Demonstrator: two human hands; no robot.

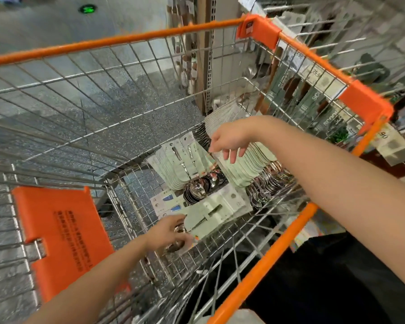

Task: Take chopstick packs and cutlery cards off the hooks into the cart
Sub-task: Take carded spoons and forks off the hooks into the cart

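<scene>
Both my arms reach down into the wire cart [131,38] with orange rims. On its floor lie fanned stacks of pale green cutlery cards [180,169] carrying metal spoons, and a second stack [246,167] to the right. My right hand [229,141] hovers over that right stack, fingers spread downward, holding nothing. My left hand [171,232] grips the spoon end of a green cutlery card [211,213] lying at the near side of the cart. No chopstick packs are clearly visible.
An orange child-seat flap [61,232] hangs at the cart's left end. Beyond the right rim, display hooks [332,31] carry carded goods with price tags [316,73]. Speckled grey floor shows through the mesh.
</scene>
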